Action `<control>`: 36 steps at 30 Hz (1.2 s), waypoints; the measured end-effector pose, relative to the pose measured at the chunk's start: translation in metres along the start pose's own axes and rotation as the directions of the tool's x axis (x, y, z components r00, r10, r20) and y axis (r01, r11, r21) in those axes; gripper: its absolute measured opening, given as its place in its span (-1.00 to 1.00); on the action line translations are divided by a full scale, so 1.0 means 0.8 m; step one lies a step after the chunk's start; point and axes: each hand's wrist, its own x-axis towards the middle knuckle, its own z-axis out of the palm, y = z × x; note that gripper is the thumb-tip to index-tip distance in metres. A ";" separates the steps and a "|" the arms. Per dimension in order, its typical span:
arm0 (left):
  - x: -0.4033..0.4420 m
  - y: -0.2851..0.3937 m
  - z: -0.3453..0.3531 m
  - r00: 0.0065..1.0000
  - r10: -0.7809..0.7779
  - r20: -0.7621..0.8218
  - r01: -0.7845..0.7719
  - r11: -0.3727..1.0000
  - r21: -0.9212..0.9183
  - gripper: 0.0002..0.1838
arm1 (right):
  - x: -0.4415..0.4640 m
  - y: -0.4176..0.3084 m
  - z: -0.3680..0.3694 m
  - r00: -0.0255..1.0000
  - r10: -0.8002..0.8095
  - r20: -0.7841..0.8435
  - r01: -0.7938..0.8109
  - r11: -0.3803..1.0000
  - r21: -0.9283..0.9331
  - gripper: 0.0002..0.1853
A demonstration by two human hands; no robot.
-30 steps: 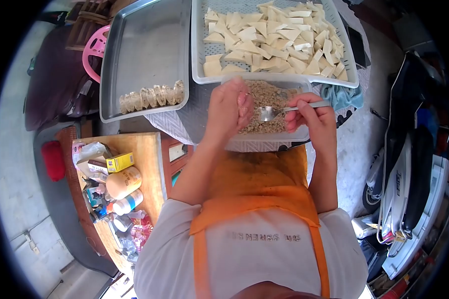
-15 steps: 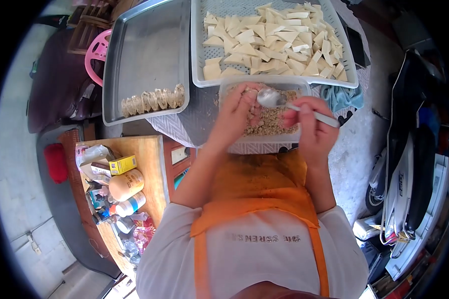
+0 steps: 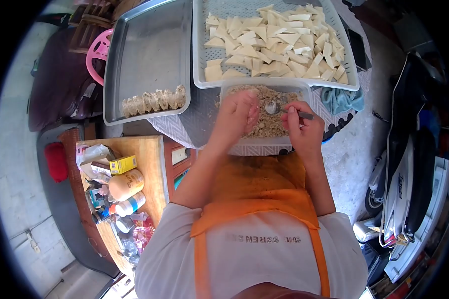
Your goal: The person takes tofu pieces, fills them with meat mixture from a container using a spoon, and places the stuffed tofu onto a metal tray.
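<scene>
My right hand [image 3: 305, 124] is closed round the handle of a metal spoon [image 3: 271, 107]. The spoon's bowl is down in a crumbly brown filling [image 3: 264, 130], which lies in a translucent plastic tub [image 3: 307, 92]. Over the tub's left side, my left hand [image 3: 238, 113] is curled with its fingers drawn together. A small pale edge shows at its fingertips, but the fingers hide most of what they hold. Just behind the tub, a white perforated tray [image 3: 200, 65] bears many pale cut pieces, mostly triangular, resembling tofu [image 3: 279, 42].
Left of the white tray lies a metal tray [image 3: 147, 55] with a row of filled pieces [image 3: 154, 99] along its near edge. A teal cloth [image 3: 341, 100] lies at the right. Jars and boxes crowd a wooden table [image 3: 152, 154] at lower left.
The spoon has moved from beside my left fingers down into the filling. My right hand has shifted slightly left and down with it. The left hand has turned, its fingers curled more tightly.
</scene>
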 end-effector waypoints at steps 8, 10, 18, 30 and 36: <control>0.000 0.011 0.027 0.996 -0.017 -0.091 0.027 0.993 0.114 -0.59 | 0.000 0.001 0.000 1.000 -0.026 0.000 0.026 0.999 -0.040 -0.91; 0.001 -0.001 0.023 0.995 0.012 -0.099 -0.011 1.000 0.008 -0.59 | 0.000 0.003 0.000 0.999 -0.039 -0.002 0.039 0.998 -0.044 -0.91; -0.006 0.005 0.025 0.991 -0.075 -0.115 0.065 0.994 -0.082 -0.55 | -0.002 0.003 0.002 0.997 -0.080 -0.020 0.079 0.996 -0.044 -0.93; -0.001 -0.004 0.022 0.955 0.284 -0.081 -0.276 0.957 0.089 -0.73 | -0.011 -0.008 -0.001 0.995 0.102 -0.020 -0.090 0.940 0.329 -0.88; 0.000 -0.001 0.025 0.923 0.382 0.054 -0.364 0.816 0.448 -0.79 | -0.004 -0.023 -0.005 0.976 0.218 0.013 -0.198 0.856 0.478 -0.82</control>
